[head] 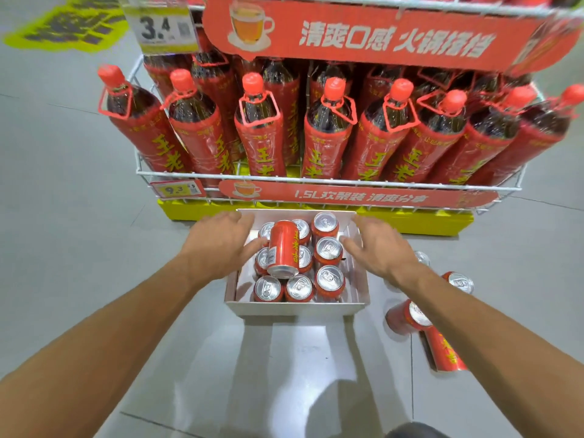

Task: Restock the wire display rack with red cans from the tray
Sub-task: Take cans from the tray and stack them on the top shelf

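Red metal can (283, 248) lying atop the white cardboard tray (297, 306) I'd lift first; left hand (218, 241) and right hand (379, 248) flank it, fingers (357, 248) spread, empty.

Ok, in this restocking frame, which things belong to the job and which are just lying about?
Job: white tray, upright red cans in it, can lying on top, wire display rack, left hand, right hand.

Lying about: loose cans on the floor, large bottles, price tags, yellow floor sticker.
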